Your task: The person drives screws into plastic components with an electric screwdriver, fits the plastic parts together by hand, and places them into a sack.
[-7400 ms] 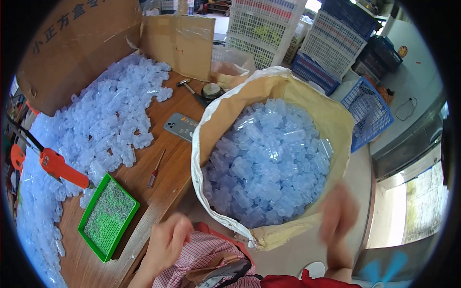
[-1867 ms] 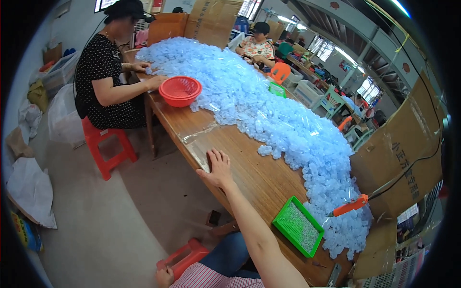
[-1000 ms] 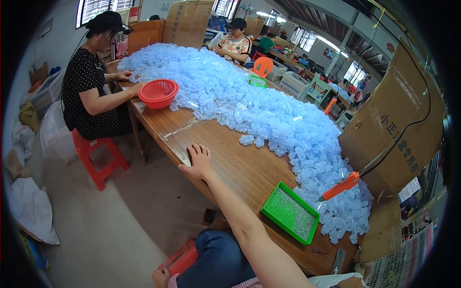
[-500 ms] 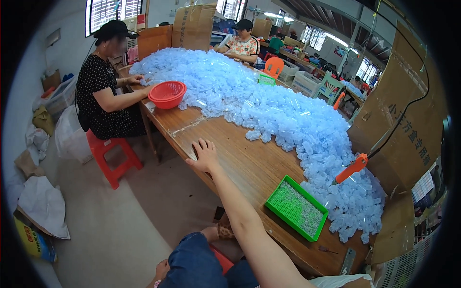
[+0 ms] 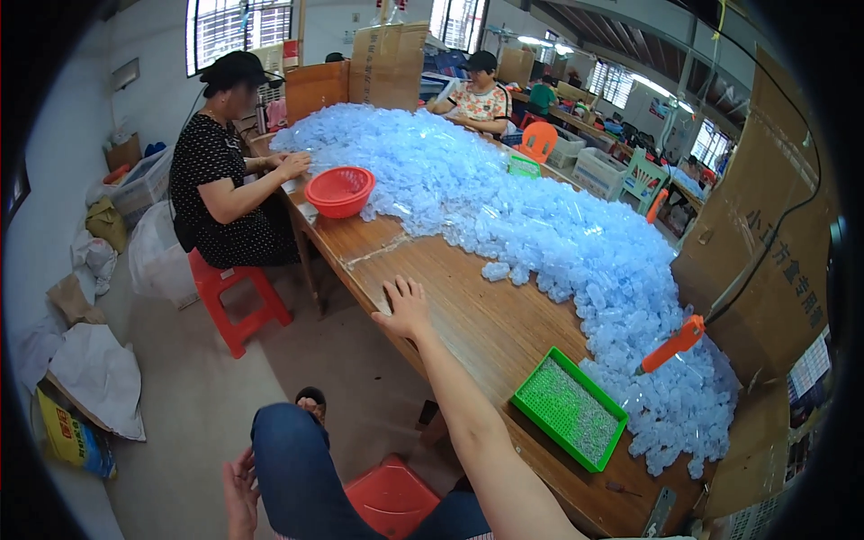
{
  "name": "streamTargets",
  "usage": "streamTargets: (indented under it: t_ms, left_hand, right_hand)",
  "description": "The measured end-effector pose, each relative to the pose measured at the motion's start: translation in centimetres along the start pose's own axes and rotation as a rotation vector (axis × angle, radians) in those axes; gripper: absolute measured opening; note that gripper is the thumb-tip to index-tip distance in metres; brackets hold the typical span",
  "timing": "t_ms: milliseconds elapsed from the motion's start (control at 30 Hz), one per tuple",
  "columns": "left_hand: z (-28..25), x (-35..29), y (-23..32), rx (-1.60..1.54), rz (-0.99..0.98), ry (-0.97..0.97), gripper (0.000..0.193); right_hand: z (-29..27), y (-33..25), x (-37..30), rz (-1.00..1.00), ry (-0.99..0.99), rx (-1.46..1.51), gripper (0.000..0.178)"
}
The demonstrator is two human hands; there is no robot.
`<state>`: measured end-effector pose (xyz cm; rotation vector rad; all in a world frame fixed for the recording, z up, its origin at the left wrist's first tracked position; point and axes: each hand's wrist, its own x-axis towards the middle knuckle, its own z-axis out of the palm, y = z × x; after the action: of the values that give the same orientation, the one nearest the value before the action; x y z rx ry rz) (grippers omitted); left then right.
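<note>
My right hand [image 5: 405, 306] lies flat, fingers spread, on the near edge of a long wooden table [image 5: 468, 324], holding nothing. My left hand [image 5: 241, 490] hangs open beside my knee in blue jeans, low in the view. A long heap of pale blue translucent plastic pieces [image 5: 540, 225] covers the far side of the table. A green tray [image 5: 569, 409] of small pieces sits to the right of my arm, with an orange-handled tool [image 5: 670, 344] hanging above it.
A red stool [image 5: 391, 495] stands under me. A person in black sits on another red stool [image 5: 229, 288] by a red basket [image 5: 339, 191]. Another person sits at the far end. Cardboard boxes [image 5: 765, 252] stand at right, sacks [image 5: 90, 378] on the floor at left.
7.4 s ago I faced a sack of blue pieces; since then I have turned to the long table. Over the last two seconds my right hand has stayed on the table's edge.
</note>
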<state>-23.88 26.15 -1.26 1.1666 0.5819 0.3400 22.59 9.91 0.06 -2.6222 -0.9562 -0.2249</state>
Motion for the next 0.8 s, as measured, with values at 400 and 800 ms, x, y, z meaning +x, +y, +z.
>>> streamTargets:
  t_ms: [400,800]
  left_hand:
    - [1.5,8.7,-9.2,1.475,-0.283,0.093,0.068]
    - [3.5,17.5,-3.7,1.324,-0.389,-0.127,0.064]
  right_hand:
    - [0.5,-0.5,-0.1,-0.126,0.124,0.03,0.07]
    - [-2.9,-4.8,-0.4,0.444,-0.368,-0.12,0.118]
